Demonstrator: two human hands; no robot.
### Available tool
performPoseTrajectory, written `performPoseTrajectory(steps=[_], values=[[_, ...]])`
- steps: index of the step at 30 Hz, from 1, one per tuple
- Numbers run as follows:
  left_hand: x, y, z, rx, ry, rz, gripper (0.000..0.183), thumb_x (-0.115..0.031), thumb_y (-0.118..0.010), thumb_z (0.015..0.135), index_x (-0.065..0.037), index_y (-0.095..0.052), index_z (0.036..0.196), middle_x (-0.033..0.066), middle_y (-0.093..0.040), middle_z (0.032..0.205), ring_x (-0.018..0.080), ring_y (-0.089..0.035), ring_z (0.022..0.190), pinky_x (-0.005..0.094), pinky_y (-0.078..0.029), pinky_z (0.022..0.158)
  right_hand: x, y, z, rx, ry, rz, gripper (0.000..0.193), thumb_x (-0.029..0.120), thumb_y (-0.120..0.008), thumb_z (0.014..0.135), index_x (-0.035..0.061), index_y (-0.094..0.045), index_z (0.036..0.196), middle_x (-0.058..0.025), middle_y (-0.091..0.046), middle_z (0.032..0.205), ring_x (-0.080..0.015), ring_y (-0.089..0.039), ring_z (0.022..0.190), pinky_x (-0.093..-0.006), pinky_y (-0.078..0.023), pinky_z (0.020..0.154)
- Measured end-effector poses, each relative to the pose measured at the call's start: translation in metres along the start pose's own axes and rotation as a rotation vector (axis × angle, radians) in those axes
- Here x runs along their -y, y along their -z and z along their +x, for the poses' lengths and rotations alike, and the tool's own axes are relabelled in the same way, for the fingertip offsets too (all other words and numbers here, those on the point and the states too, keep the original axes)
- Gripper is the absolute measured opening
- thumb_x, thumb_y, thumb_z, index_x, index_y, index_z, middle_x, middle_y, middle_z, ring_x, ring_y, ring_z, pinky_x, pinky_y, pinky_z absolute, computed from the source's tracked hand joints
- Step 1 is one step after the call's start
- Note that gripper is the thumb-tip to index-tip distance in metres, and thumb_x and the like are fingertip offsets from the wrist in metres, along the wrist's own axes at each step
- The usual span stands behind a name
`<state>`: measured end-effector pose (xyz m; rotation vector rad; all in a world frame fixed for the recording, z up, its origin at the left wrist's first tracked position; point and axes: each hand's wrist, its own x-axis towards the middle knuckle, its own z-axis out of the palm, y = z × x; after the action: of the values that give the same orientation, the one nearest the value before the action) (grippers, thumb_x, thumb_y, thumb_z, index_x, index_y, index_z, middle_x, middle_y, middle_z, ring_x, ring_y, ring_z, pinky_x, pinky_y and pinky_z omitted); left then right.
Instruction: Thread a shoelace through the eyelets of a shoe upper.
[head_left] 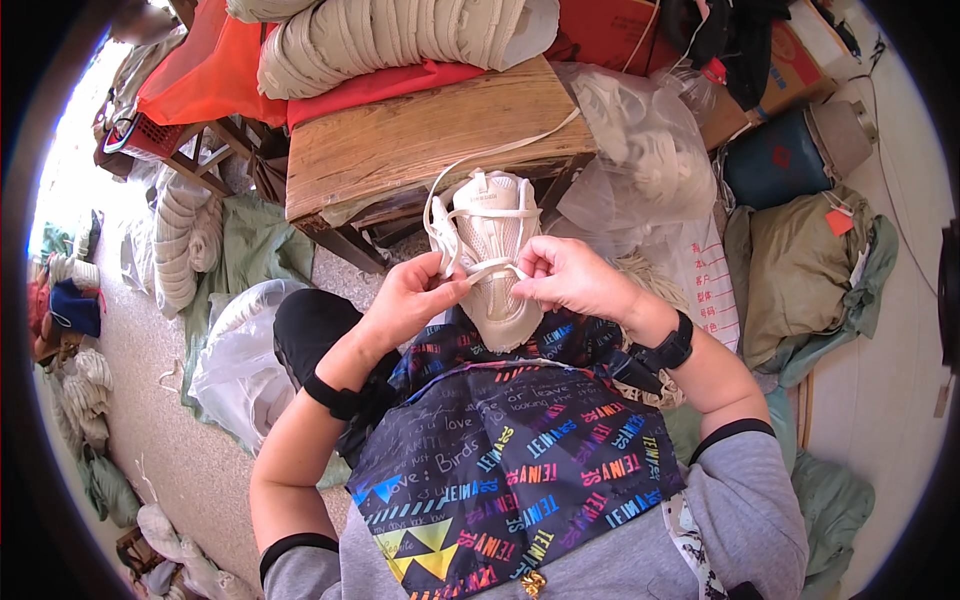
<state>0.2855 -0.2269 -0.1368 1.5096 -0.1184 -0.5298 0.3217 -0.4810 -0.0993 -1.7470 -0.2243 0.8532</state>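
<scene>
Lacing of a pale shoe, seen from within the room. The shoe (507, 322) lies at the centre of the frame, toe toward the lower edge, over the wearer's patterned apron (520, 470) and just before the near edge of the wooden table (430, 150). The left hand (418, 295) appears to pinch the lace (491, 266) between thumb and forefinger; the right hand (560, 275) has thumb and forefinger pressed together on it at the opposite eyelet row. One strand crosses near the tongue, another lower down, while a long free length loops over the table. The step in hand is judged to be passing the lace through a lower eyelet; the next move would call for drawing it through evenly, without twisting, and keeping the loose length from snagging.
</scene>
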Motion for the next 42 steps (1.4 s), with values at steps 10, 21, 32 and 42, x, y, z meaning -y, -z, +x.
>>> performPoseTrajectory(steps=[10, 21, 32, 42], values=[[-0.017, -0.001, 0.001, -0.106, 0.006, -0.127, 0.039, -0.035, -0.045, 0.105, -0.004, -0.064, 0.090, -0.0060, -0.046, 0.072, 0.0043, -0.039, 0.067, 0.0188, -0.032, 0.061, -0.011, -0.005, 0.006, -0.589, 0.840, -1.158, 0.020, 0.017, -0.069, 0.077, 0.0098, -0.050, 0.077, -0.0066, -0.050, 0.069, -0.0255, -0.059, 0.064, -0.0371, -0.046, 0.055], [-0.108, -0.004, 0.009, -0.131, -0.188, -0.187, 0.045, -0.036, -0.034, 0.107, -0.008, -0.047, 0.075, -0.0008, -0.038, 0.067, 0.0084, -0.030, 0.059, 0.0236, -0.027, 0.056, -0.017, -0.021, -0.025, -0.389, 0.991, -0.964, 0.019, 0.015, -0.073, 0.078, 0.0071, -0.061, 0.089, -0.0068, -0.057, 0.084, -0.0249, -0.059, 0.072, -0.0355, -0.048, 0.064], [-0.234, 0.013, -0.020, 0.226, -0.592, -0.563, 0.038, -0.021, -0.031, 0.107, -0.013, -0.041, 0.072, -0.0036, -0.033, 0.065, 0.0063, -0.029, 0.052, 0.0223, -0.029, 0.054, -0.016, -0.033, -0.031, -0.158, 0.962, -0.925, 0.032, 0.013, -0.071, 0.078, 0.0006, -0.062, 0.107, -0.0087, -0.060, 0.098, -0.0257, -0.058, 0.091, -0.0361, -0.049, 0.079], [-0.188, 0.014, -0.010, -0.097, -0.611, -0.453, 0.037, -0.029, -0.034, 0.108, -0.003, -0.056, 0.094, 0.0012, -0.045, 0.079, 0.0108, -0.040, 0.067, 0.0279, -0.038, 0.074, 0.000, -0.038, -0.001, -0.403, 0.777, -0.790, 0.019, 0.005, -0.065, 0.085, 0.0050, -0.060, 0.103, -0.0114, -0.062, 0.092, -0.0298, -0.063, 0.074, -0.0377, -0.050, 0.064]])
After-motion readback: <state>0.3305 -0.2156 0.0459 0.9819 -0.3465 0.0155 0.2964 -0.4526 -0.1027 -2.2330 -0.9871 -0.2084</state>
